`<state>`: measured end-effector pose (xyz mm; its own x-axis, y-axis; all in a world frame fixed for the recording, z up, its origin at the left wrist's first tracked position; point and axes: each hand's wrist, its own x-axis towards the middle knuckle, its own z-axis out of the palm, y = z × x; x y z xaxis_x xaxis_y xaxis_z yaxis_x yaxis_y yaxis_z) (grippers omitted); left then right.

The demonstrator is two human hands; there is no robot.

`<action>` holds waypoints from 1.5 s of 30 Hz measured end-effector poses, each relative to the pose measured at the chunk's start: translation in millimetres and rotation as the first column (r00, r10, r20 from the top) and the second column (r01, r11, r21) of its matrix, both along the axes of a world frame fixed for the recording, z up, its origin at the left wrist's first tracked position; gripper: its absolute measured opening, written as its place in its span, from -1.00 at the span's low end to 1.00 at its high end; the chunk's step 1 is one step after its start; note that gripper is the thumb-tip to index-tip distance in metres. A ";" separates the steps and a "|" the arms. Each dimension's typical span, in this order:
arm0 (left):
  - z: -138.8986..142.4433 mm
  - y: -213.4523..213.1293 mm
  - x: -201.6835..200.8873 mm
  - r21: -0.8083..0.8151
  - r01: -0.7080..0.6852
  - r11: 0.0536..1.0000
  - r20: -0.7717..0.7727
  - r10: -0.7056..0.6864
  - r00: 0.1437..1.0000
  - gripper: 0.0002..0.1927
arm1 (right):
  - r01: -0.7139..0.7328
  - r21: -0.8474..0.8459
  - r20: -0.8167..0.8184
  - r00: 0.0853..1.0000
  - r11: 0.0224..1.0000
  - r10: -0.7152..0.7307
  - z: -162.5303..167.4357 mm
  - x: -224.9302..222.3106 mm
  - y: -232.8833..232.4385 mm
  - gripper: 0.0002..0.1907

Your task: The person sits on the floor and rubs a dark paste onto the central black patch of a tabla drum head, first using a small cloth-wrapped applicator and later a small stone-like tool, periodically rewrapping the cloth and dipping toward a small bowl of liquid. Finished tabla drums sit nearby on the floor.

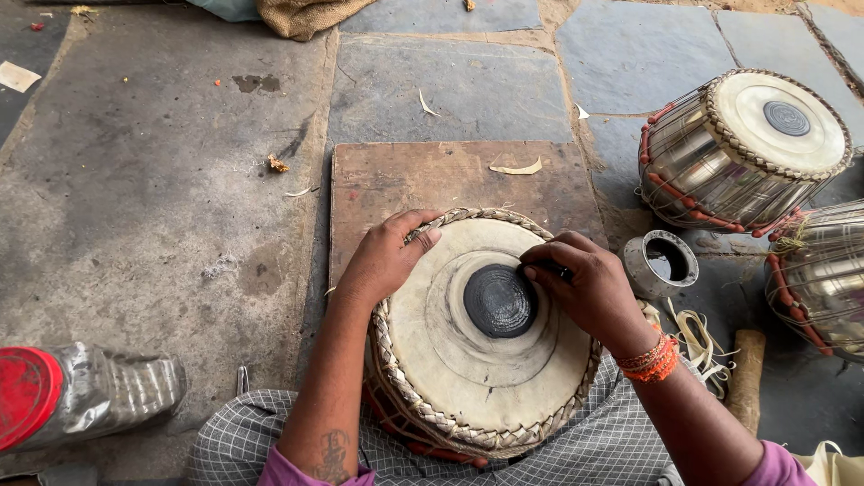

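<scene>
Steadied the tabla drum (477,360) in the lap near the wooden board (450,175), left hand (387,256) clamped on its far braided rim, right hand (585,283) fingertips pinched together on a small dark tool at the black centre patch (499,301); best rubbed lightly, evenly.

Grey stone-slab floor (162,180), dusty, cracked; wooden board (405,180); daylight.
</scene>
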<state>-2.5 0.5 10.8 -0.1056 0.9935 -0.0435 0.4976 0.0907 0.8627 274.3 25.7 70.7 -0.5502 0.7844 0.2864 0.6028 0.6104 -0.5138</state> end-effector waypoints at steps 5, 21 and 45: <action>-1.1 0.4 1.3 0.054 -0.014 0.998 -0.036 0.016 0.999 -0.60 | 0.021 0.065 0.038 0.999 0.998 -0.024 -4.9 8.6 -10.3 -0.84; 24.1 -23.3 1.5 -0.191 -0.253 0.948 -0.345 0.177 0.922 -0.46 | 0.194 0.011 -0.249 0.951 0.981 -0.185 -27.6 29.5 -47.9 -0.83; 5.3 -2.1 -0.1 0.020 0.083 0.996 -0.011 -0.083 0.996 -0.50 | -0.188 -0.054 0.051 0.980 0.981 0.191 0.7 -18.2 21.8 -0.85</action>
